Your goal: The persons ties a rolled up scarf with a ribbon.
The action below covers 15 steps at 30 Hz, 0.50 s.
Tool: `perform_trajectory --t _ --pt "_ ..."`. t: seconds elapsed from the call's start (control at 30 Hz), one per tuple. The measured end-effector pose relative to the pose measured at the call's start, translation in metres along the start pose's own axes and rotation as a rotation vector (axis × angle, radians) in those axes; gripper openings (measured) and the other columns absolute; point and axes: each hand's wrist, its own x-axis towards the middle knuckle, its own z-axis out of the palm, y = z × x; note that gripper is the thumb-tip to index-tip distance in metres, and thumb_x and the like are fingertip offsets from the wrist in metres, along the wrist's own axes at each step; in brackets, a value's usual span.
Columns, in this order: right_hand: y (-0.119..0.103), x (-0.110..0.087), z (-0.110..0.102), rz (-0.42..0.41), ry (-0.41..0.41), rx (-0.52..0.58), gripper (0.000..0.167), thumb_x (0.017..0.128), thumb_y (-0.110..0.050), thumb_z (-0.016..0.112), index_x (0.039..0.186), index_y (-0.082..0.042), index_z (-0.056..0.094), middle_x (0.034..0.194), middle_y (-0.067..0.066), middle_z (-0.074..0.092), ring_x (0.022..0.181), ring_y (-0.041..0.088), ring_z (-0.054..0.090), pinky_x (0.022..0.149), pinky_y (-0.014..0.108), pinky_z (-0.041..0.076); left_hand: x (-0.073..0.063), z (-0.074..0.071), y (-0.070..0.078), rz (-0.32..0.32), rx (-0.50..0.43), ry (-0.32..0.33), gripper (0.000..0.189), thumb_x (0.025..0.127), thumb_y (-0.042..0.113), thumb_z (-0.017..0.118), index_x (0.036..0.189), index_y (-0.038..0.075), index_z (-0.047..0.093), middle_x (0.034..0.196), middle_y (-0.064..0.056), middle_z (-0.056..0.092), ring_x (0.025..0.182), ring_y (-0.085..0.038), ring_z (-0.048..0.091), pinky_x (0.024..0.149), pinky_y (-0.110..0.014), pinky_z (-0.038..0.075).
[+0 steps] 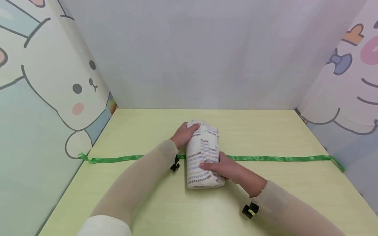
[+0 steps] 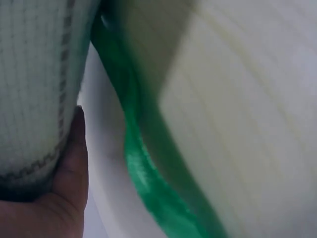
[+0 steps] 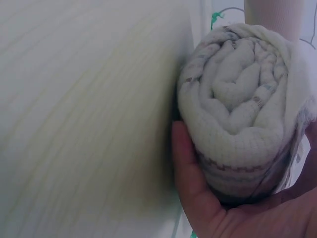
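Note:
A white towel with rows of brown, blue and grey dashed stripes is rolled into a thick cylinder, lying lengthwise away from me. My left hand grips its far end, thumb over the top. At the near right side, my right hand holds the roll, its thumb laid across the top. The right wrist view shows the spiral end of the towel, with a finger of the right hand along its table side. In the left wrist view, the left hand curls round the towel.
A green ribbon runs across the pale wooden table and passes beneath the towel. Its ends hang over both side edges. A grey-white backdrop stands behind, with cartoon-printed curtains at the sides. Small black devices sit at the wrists.

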Motion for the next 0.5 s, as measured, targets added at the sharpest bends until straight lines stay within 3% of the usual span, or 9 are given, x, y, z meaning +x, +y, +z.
perform_trajectory --t 0.13,0.27,0.5 --pt "-0.001 0.000 0.001 0.009 0.011 -0.004 0.044 0.099 -0.033 0.072 0.130 -0.005 0.059 0.109 0.014 0.075 0.095 0.032 0.075 0.078 0.041 0.061 0.002 0.001 -0.002 0.001 -0.012 -0.013 0.066 0.096 0.067 0.056 0.135 0.015 0.047 0.110 -0.010 0.067 0.089 -0.026 0.071 0.081 -0.038 0.058" --pt "0.000 0.002 0.003 0.012 0.017 -0.008 0.045 0.098 -0.033 0.073 0.130 -0.004 0.060 0.108 0.014 0.075 0.095 0.032 0.075 0.079 0.040 0.060 0.006 0.001 -0.007 -0.044 -0.075 -0.036 0.064 0.096 0.066 0.059 0.135 0.016 0.047 0.110 -0.012 0.068 0.086 -0.029 0.072 0.074 -0.041 0.060" --pt "0.001 0.005 0.004 -0.007 0.023 -0.029 0.045 0.098 -0.034 0.073 0.130 -0.005 0.059 0.108 0.014 0.075 0.094 0.032 0.075 0.079 0.040 0.060 0.013 0.000 -0.010 -0.017 0.002 -0.012 0.065 0.093 0.070 0.059 0.130 0.016 0.052 0.105 -0.011 0.069 0.082 -0.029 0.072 0.068 -0.041 0.061"
